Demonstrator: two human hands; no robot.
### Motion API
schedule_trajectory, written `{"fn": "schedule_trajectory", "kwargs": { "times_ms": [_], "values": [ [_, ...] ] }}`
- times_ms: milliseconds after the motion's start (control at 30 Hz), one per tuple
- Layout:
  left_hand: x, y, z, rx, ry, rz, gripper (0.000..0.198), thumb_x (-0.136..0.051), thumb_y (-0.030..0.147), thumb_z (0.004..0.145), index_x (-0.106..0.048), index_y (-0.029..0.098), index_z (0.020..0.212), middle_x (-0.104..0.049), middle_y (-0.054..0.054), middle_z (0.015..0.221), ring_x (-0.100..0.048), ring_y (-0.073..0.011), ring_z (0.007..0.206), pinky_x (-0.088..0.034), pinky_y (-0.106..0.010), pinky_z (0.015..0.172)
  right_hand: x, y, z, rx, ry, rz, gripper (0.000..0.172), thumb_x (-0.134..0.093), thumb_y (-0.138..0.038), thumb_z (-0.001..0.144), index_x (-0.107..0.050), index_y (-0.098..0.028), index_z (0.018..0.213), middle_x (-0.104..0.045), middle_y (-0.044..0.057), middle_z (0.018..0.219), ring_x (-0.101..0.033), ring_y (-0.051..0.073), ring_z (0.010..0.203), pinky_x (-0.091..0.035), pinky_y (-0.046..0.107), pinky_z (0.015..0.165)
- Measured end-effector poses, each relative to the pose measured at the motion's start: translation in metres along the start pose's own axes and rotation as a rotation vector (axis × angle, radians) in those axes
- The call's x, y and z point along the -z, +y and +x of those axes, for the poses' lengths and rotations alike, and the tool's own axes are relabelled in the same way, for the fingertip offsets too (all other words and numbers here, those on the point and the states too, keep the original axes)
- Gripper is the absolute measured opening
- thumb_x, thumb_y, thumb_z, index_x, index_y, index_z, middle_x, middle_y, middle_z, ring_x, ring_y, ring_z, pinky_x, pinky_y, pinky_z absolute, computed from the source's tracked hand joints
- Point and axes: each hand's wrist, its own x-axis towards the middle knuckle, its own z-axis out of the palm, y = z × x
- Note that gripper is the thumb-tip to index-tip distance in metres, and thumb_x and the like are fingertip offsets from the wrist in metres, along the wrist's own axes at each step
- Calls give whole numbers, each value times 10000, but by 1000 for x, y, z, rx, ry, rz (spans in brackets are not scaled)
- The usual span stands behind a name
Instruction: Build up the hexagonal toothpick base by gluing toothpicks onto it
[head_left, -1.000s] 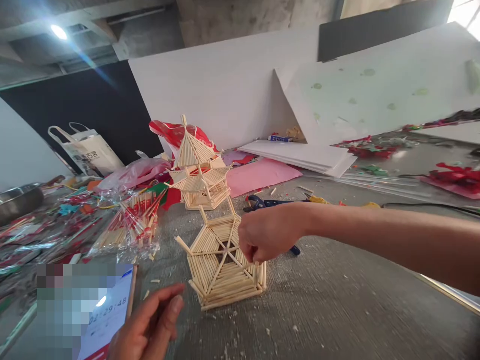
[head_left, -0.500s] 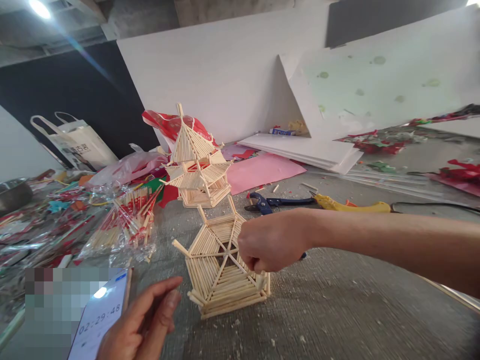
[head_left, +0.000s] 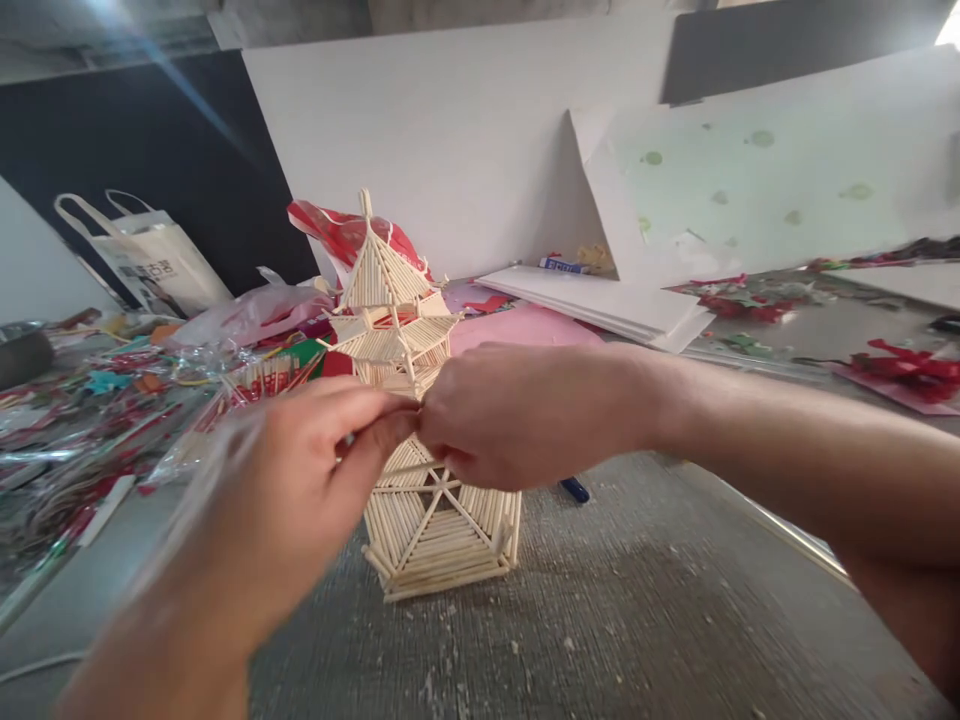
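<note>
A hexagonal frame of pale wooden sticks rests on the grey table, spokes meeting at its middle and short posts at corners. Above its far side both hands meet at the fingertips. My left hand is closed in a pinch, thumb against fingers. My right hand is curled shut, knuckles up, touching the left fingertips. Whatever they pinch is hidden or too small to name. Right behind the hands stands a tiered stick pagoda with a pointed roof; its base is partly covered by them.
Bundled sticks in clear plastic and scraps lie at left. A cloth bag stands behind them. White boards and pink paper lie at the back. A blue handle end shows beneath my right arm.
My left hand has risen from the lower left to meet my right hand. The right hand has moved up and left off the frame's right side. The phone is no longer visible.
</note>
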Motion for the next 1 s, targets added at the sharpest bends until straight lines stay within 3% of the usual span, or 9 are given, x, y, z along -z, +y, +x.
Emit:
{"fn": "schedule_trajectory", "kwargs": {
  "times_ms": [100, 267, 367, 500, 700, 800, 867, 933, 1000],
  "values": [
    [0, 10, 21, -14, -148, 12, 290, -458, 425, 805, -684, 244, 786, -645, 25, 663, -565, -134, 616, -390, -252, 549, -5, 5, -5, -81, 65, 36, 159, -515, -115, 714, -513, -174, 566, -484, -12, 513, -366, 97, 464, -256, 283, 507],
    [2, 6, 30, -69, -376, -11, 243, -507, 378, 763, -709, 245, 791, -663, 19, 677, -578, -126, 615, -394, -243, 576, -4, 15, -13, -117, 57, 83, 150, -496, -173, 725, -535, -155, 581, -482, -28, 524, -348, 70, 471, -241, 271, 503],
    [-2, 11, 29, -94, -357, 29, 209, -531, 361, 744, -712, 258, 742, -658, 30, 653, -571, -118, 588, -379, -241, 564, 0, 15, -14, -116, 47, 151, 138, -500, -171, 716, -549, -143, 590, -455, -37, 517, -335, 57, 482, -234, 258, 509],
    [-4, 20, 33, -171, -143, 107, 153, -582, 339, 698, -679, 236, 756, -661, 8, 748, -573, -142, 671, -373, -263, 610, 5, 12, -17, -174, 34, 249, 143, -517, -155, 696, -532, -135, 555, -395, -53, 496, -296, 44, 477, -216, 240, 494],
    [2, 18, 61, -252, -371, 83, 145, -554, 283, 697, -667, 192, 692, -607, 13, 603, -546, -118, 575, -350, -239, 537, 12, 10, -23, -270, 82, 285, 146, -535, -197, 739, -591, -122, 628, -405, -46, 528, -306, 52, 518, -236, 239, 523],
    [2, 10, 75, -156, -386, -147, 127, -594, 293, 679, -619, 169, 666, -574, 20, 539, -533, -106, 498, -371, -235, 489, 14, 19, -32, -493, 366, 255, 270, -468, -299, 830, -601, -104, 698, -439, -22, 561, -333, 61, 535, -258, 244, 536],
    [1, 8, 80, -42, -303, -465, 135, -602, 291, 696, -576, 159, 678, -586, 13, 549, -557, -103, 497, -431, -242, 504, 13, 27, -39, -635, 564, 299, 292, -444, -316, 851, -594, -98, 729, -483, -2, 590, -374, 62, 538, -287, 237, 531],
    [-1, 8, 79, 41, -190, -769, 142, -611, 280, 709, -558, 148, 707, -614, -3, 603, -591, -104, 541, -487, -255, 559, 9, 32, -44, -681, 600, 501, 277, -453, -323, 851, -591, -96, 773, -545, 26, 654, -431, 65, 548, -326, 223, 514],
    [-5, 10, 75, 75, -118, -962, 151, -635, 267, 702, -558, 141, 732, -630, -11, 652, -608, -103, 580, -514, -257, 607, 2, 29, -44, -615, 513, 787, 288, -455, -352, 853, -584, -101, 798, -585, 52, 738, -480, 68, 568, -360, 208, 493]
  ]
}}
